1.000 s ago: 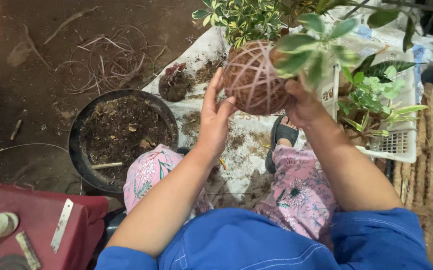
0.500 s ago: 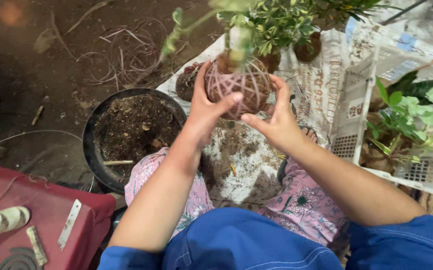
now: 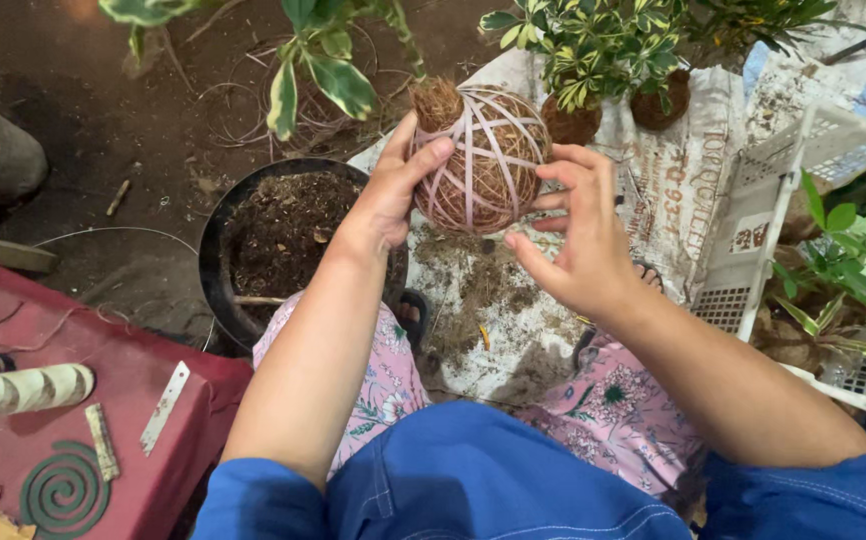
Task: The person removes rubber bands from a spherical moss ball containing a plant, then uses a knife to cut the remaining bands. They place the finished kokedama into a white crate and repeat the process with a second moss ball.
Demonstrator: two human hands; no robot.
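Coir root ball (image 3: pixel 481 158) bound with pale crisscross strapping, plant stem and variegated leaves rising from top; held in air above soil-strewn printed sack (image 3: pixel 673 190). Left hand (image 3: pixel 390 190) grasps ball's left side, thumb on upper face. Right hand (image 3: pixel 575 240) beside ball's right side, fingers spread, fingertips (image 3: pixel 545 202) touching strapping, not clamped. Black pot (image 3: pixel 283 245) of soil off sack's left edge. White crate (image 3: pixel 783 220) at sack's right edge. 2 smaller ball plants (image 3: pixel 603 70) at sack's far edge.

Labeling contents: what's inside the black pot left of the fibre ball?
The black pot holds dark loose soil with a pale stick lying in it. The left forearm covers its right edge; the bottom cannot be seen.
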